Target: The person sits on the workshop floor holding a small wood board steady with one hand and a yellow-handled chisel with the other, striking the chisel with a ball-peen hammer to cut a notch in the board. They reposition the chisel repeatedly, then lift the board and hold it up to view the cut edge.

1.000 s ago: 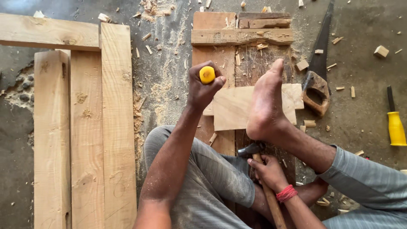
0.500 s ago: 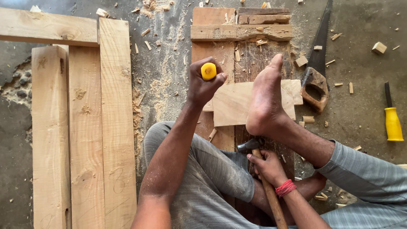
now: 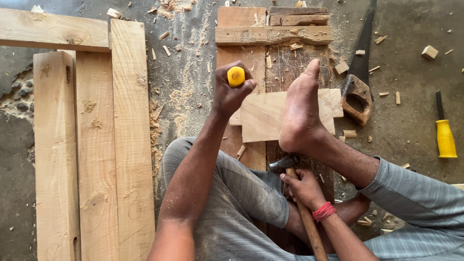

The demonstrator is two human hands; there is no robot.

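My left hand [image 3: 230, 92] is shut around a yellow-handled chisel [image 3: 236, 76] held upright over the left edge of a pale wooden block [image 3: 263, 115]. My bare foot [image 3: 302, 108] presses down on that block, which lies across a dark plank [image 3: 241, 53]. Lower down, my right hand [image 3: 303, 187], a red band at its wrist, grips the wooden handle of a hammer [image 3: 290, 166]. The hammer head sits low, just below my heel. The chisel's blade is hidden by my fist.
Several long pale planks [image 3: 94, 145] lie on the left. A hand saw [image 3: 357, 82] rests right of my foot, a second yellow-handled tool [image 3: 444, 135] at far right. Chips and sawdust litter the concrete floor [image 3: 188, 87]. A crosspiece [image 3: 273, 35] lies across the plank's far end.
Both hands and the foot hold almost the same places as before. The hammer stays low by my heel.
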